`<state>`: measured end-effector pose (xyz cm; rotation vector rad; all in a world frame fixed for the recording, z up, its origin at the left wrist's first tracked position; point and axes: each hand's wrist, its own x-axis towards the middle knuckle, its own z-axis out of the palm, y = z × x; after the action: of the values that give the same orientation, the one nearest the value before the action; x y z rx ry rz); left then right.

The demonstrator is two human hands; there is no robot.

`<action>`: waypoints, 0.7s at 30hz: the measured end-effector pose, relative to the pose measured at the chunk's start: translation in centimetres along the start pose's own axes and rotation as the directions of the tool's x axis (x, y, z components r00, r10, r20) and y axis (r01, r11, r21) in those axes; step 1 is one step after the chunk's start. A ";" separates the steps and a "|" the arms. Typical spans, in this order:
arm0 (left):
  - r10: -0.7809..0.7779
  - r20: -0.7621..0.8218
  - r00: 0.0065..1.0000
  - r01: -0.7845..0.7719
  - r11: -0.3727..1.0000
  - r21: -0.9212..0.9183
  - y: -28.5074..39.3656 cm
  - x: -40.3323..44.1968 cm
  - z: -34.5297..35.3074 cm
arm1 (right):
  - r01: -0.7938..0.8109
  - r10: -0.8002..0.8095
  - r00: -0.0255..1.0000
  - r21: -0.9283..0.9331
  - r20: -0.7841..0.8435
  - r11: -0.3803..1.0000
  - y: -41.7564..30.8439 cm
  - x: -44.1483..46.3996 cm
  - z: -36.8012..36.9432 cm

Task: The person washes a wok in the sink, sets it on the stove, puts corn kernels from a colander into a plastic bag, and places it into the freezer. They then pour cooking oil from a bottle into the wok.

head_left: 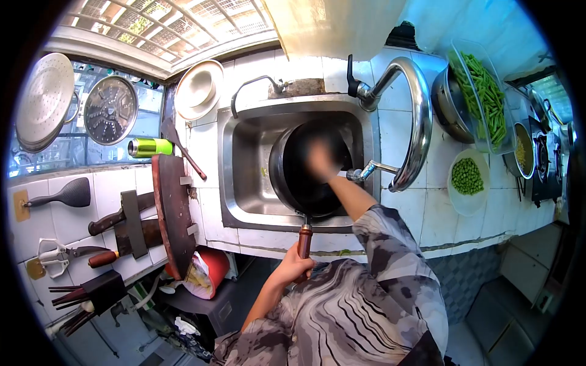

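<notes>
A black wok (305,194) sits in the steel sink (228,195), its wooden handle (304,239) sticking out over the front rim toward me. My left hand (295,267) is wrapped round the end of that handle. Inside the wok is my right hand (321,160), smeared by blur, so its fingers and anything in them cannot be made out. Just right of my right wrist is the spout end of the chrome faucet (421,116), which arches over the sink's right side.
Right of the sink are a bowl of peas (467,177), a clear container of green beans (485,100) and a gas stove (545,161). On the left, a wooden board (171,210), knives (137,229) and scissors (64,253) hang by the wall. White bowls (199,89) stand behind.
</notes>
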<state>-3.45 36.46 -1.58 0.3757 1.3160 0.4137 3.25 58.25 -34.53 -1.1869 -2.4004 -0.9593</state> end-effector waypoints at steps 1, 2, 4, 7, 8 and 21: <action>0.008 -0.017 1.000 -0.007 1.000 0.029 0.0 0.0 0.1 | -0.027 0.032 0.992 -0.037 0.119 0.999 0.7 2.1 -3.7; 0.003 -0.020 1.000 -0.003 0.999 0.033 0.0 0.1 0.2 | -0.050 0.067 0.970 -0.077 0.235 0.996 1.5 5.0 -8.0; 0.004 -0.062 0.998 0.003 0.994 0.109 -0.1 0.2 0.3 | -0.191 0.199 0.974 -0.076 0.113 0.979 -0.8 6.8 -8.0; -0.015 -0.123 0.992 0.029 0.993 0.118 -0.1 0.2 0.6 | -0.576 0.311 0.816 0.734 0.488 0.360 3.4 8.8 -13.8; -0.015 -0.122 0.992 0.029 0.993 0.118 -0.3 0.3 0.5 | -0.608 0.122 0.788 0.733 0.603 0.306 4.5 9.0 -13.7; -0.029 -0.064 0.997 0.025 0.998 -0.062 0.3 -0.2 0.2 | -0.474 -0.268 0.684 0.693 0.678 0.544 4.8 -0.8 -10.1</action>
<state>-3.28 36.57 -1.22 0.2949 1.3674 0.4454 7.26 52.99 -25.43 -1.3758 -2.6443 0.9515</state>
